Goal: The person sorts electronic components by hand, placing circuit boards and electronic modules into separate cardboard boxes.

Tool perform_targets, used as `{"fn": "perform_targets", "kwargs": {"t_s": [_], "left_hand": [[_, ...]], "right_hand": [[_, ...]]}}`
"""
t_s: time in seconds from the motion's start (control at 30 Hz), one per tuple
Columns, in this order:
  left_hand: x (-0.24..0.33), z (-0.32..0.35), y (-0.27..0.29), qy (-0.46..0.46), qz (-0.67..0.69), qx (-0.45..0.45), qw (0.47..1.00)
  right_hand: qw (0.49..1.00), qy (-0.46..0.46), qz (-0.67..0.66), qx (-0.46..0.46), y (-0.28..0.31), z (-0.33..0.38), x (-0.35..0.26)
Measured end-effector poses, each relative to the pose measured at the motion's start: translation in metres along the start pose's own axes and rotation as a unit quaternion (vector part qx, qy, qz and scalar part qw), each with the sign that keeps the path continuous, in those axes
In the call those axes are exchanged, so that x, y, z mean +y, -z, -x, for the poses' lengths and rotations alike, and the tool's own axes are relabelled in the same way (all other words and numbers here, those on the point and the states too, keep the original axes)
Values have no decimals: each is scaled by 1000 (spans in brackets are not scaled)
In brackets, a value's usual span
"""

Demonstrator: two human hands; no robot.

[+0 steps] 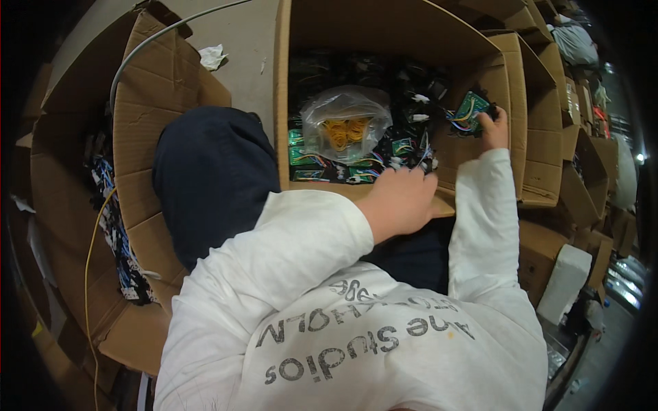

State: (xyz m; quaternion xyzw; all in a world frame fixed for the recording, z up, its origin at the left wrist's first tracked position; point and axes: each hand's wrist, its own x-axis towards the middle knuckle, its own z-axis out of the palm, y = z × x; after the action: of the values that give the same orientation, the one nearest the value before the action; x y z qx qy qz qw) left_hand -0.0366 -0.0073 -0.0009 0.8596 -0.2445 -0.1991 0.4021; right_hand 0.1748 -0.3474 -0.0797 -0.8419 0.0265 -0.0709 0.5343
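My left hand point(401, 198) rests palm down on the near rim of a large open cardboard box point(384, 31), fingers curled over small green circuit boards with coloured wires point(356, 168); I cannot tell if it grips any. My right hand point(495, 127) is raised at the box's right wall, pinching a green circuit board with a wire bundle point(469, 111). A clear plastic bag of yellow rubber bands point(345, 123) lies on top of the boards in the middle of the box. Both my arms wear white sleeves.
A second open cardboard box point(147, 116) at my left holds blue and white wired parts point(113, 226). My dark-trousered knee point(212, 171) lies between the boxes. More cardboard cartons point(548, 123) stack to the right. A grey cable point(157, 38) and a yellow cable point(89, 260) cross the left box.
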Motion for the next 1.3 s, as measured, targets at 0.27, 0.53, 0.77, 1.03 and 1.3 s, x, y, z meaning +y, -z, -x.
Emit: {"fn": "perform_targets", "kwargs": {"t_s": [0.27, 0.53, 0.77, 1.03, 1.3], "left_hand": [[-6, -18, 5, -32, -32, 347, 937], [-9, -31, 20, 35, 332, 223, 916], [6, -30, 60, 20, 635, 78, 768], [-17, -23, 91, -108, 770, 150, 610], [1, -28, 82, -7, 595, 213, 775]], "right_hand": [[942, -154, -262, -143, -67, 128, -150], [909, -197, -323, -172, -81, 141, -167], [890, -230, -364, -149, -57, 107, -134], [962, -161, -187, -118, -41, 92, -147], [963, -128, -217, -92, -26, 107, -155]]}}
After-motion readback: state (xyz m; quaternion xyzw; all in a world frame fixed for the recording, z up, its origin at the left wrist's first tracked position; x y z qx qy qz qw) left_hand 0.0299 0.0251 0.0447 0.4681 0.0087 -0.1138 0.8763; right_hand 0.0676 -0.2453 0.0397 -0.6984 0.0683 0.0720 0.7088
